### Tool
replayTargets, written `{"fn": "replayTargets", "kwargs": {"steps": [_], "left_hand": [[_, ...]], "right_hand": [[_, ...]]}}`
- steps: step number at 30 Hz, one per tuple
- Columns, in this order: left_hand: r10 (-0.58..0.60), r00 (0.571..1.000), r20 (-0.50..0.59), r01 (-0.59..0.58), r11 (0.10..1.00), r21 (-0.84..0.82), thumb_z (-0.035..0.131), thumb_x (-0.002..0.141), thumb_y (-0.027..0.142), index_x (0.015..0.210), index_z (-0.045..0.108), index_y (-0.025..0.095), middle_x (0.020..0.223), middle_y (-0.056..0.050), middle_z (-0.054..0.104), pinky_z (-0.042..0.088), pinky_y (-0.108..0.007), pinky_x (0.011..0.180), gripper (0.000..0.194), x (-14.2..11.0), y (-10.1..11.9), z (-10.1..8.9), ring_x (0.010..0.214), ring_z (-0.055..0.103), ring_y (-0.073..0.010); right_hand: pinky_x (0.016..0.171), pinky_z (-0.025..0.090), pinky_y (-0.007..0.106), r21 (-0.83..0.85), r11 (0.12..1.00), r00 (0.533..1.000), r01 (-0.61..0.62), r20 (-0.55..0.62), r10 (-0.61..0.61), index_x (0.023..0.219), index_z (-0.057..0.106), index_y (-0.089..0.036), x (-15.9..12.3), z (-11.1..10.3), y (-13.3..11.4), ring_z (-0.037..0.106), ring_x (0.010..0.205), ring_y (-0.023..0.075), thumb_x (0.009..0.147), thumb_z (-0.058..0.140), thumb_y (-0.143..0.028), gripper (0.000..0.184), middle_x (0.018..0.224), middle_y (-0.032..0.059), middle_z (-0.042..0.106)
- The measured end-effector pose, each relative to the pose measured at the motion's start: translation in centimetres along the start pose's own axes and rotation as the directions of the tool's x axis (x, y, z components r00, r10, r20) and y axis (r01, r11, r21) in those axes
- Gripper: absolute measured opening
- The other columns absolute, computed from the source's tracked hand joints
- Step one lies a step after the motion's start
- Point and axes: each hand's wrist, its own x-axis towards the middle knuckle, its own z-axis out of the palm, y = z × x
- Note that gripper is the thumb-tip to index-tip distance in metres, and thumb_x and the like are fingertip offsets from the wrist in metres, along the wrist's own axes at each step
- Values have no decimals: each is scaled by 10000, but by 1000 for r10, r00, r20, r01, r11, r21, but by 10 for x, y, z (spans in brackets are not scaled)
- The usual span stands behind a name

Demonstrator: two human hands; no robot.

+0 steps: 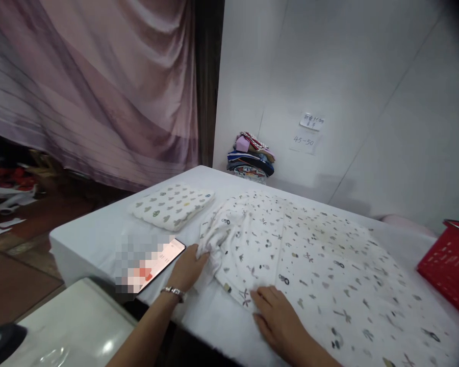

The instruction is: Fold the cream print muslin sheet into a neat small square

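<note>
Printed muslin cloth (pixel 313 255): spread on the white-covered table (pixel 84 234), its long axis running from the left hand away to the right, past the right hand.
Left hand (pixel 187 267): at the cloth's bunched left end — fingers closed on the gathers.
Right hand (pixel 279 316): on the near edge, closer to the cloth's broad flat part — fingers bent over it, whether pinching I cannot tell.
Phone (pixel 164 257): just beside the left hand, on its outer side.
Folded cloud-print cloth (pixel 172 204): beyond the phone.
Red basket (pixel 449 265): far right.

A white-covered table (pixel 99 229) bears a folded patterned cloth (pixel 172 206), a phone (pixel 158 265) and a spread printed fabric (pixel 309 255)
</note>
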Motion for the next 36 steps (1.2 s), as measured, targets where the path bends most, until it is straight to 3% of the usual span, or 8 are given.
{"fn": "replayTargets", "kwargs": {"steps": [5,13,18,22,25,27,29,36], "left_hand": [[-194,976,98,207,691,-692,598,643,398,834,538,191,693,6,575,401,-248,533,288,11,4,-12,613,542,-151],[-366,929,-54,82,348,-934,613,480,183,876,589,184,736,10,623,455,-254,608,397,28,-2,-26,692,574,-152],[-353,885,-303,-83,522,-849,556,564,157,916,608,184,871,-21,644,468,-327,778,357,44,11,-33,868,581,-193],[152,777,-611,-482,768,-421,464,669,96,952,580,176,1137,-65,565,367,-365,962,316,33,68,-7,1083,491,-195],[783,612,-110,-790,598,-139,431,668,36,981,575,206,1183,-50,537,430,-331,867,384,-7,109,39,1012,524,-175],[873,378,308,-900,424,-96,537,638,111,976,577,193,1248,-72,484,472,-320,738,350,-39,118,69,923,553,-194],[846,287,449,-931,356,-76,588,656,198,945,583,188,1265,-91,465,470,-346,718,289,-63,114,89,968,526,-242],[833,392,390,-844,495,-208,512,672,116,1096,487,234,1399,-36,326,441,-367,875,441,-74,98,78,1047,507,-224]], "right_hand": [[861,399,351,-47,997,995,-65,67,68,1273,455,-152,9,2,-2,474,969,238,729,416,-72,551,1099,117,539],[807,413,266,136,986,990,-99,113,84,1189,520,-216,13,-15,-6,519,927,183,740,406,-108,475,1056,74,543],[711,425,261,376,917,991,-131,83,107,991,630,-221,17,-21,-7,545,801,166,755,474,-227,283,908,45,582],[598,435,268,742,619,917,-258,-14,399,955,664,-192,24,-16,15,548,669,156,755,532,-385,307,835,51,633],[578,457,272,937,249,736,-247,14,677,1043,634,-175,22,-18,40,579,711,175,700,602,-463,449,911,70,653],[626,480,283,973,94,636,-211,63,769,1066,617,-179,14,-21,55,598,790,194,669,643,-460,488,974,71,653],[682,492,302,973,37,595,-229,110,796,1080,604,-186,4,-23,66,603,851,211,648,674,-447,510,1031,72,644],[614,491,290,948,116,649,-297,111,752,1159,544,-174,-13,-21,59,614,717,184,628,696,-455,620,871,48,668]]}}
